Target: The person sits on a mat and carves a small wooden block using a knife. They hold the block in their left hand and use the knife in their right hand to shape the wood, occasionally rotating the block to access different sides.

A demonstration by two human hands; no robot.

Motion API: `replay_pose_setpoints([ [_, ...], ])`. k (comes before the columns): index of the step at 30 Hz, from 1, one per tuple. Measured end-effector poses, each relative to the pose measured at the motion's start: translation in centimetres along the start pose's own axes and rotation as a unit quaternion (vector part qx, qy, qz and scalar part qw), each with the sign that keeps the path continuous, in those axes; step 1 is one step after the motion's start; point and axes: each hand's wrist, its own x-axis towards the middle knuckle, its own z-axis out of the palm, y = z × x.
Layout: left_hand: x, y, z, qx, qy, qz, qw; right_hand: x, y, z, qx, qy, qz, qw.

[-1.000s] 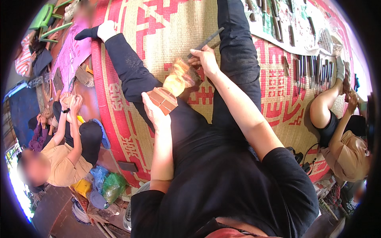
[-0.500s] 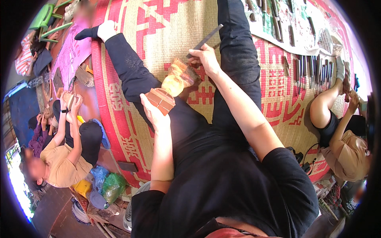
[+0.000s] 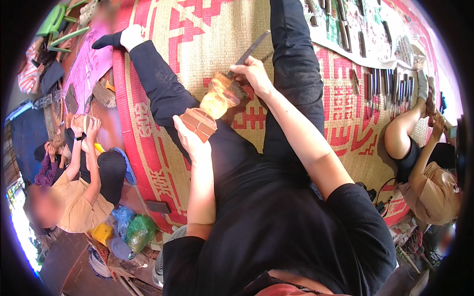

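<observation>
1. the carving (image 3: 215, 102) serves as landmark: it sits slantwise between the person's legs, its far end pointing away from the body and its base (image 3: 198, 123) nearest the torso.
2. the left hand (image 3: 191, 139) is closed on that base, at the near end of the carving, other fingers mostly hidden; gripping there probably steadies the piece while leaving its shaped part uncovered.
3. the right hand (image 3: 254, 74) is clasped round a narrow grey metal tool (image 3: 256, 45), just beyond and to the right of the carving's far end. the tool's lower end touches that end or is very near; i cannot tell which. the finger-led hold looks suited to controlling its angle.
4. the left leg (image 3: 163, 79) and right leg (image 3: 295, 74) spread either side of the carving, likely to give it room.
5. a row of tools (image 3: 390, 89) is on the patterned mat (image 3: 237, 24), well to the right of the carving, presumably lined up for easy choosing.
6. the carving is honey-yellow and rounded, with bulging sections and a darker, rough-looking brown right flank; its base is reddish-brown, flat-faced, crossed by pale lines. finer detail is too small to read.
</observation>
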Motion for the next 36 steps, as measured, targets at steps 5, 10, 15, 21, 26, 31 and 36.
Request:
replay_pose_setpoints([
  [5, -0.3, 0.4, 0.5, 0.018, 0.008, 0.002, 1.000, -0.2, 0.4, 0.7, -0.035, -0.001, -0.008, 0.999],
  [10, -0.1, 0.5, 0.4, 0.023, 0.002, 0.006, 1.000, 0.5, 0.6, -0.6, 0.052, 0.057, 0.011, 0.997],
  [15, 0.0, 1.0, 1.2, 0.006, -0.024, -0.008, 1.000, 0.3, 0.6, -0.5, 0.011, 0.037, 0.006, 0.999],
  [21, 0.6, 0.8, 1.4, 0.009, -0.173, 0.057, 0.983, 0.8, 1.1, -0.8, 0.031, 0.045, 0.022, 0.998],
  [26, 1.4, 1.7, 1.3, 0.000, -0.215, 0.059, 0.975, 0.0, 0.6, -0.6, 0.010, 0.035, 0.034, 0.999],
  [31, 1.4, 2.7, 1.3, 0.086, -0.207, 0.057, 0.973, 0.3, 1.1, -0.7, -0.002, 0.038, 0.025, 0.999],
  [36, 2.3, 3.8, 1.2, 0.152, -0.197, 0.144, 0.958, 0.0, 1.0, -0.9, -0.005, 0.026, 0.028, 0.999],
])
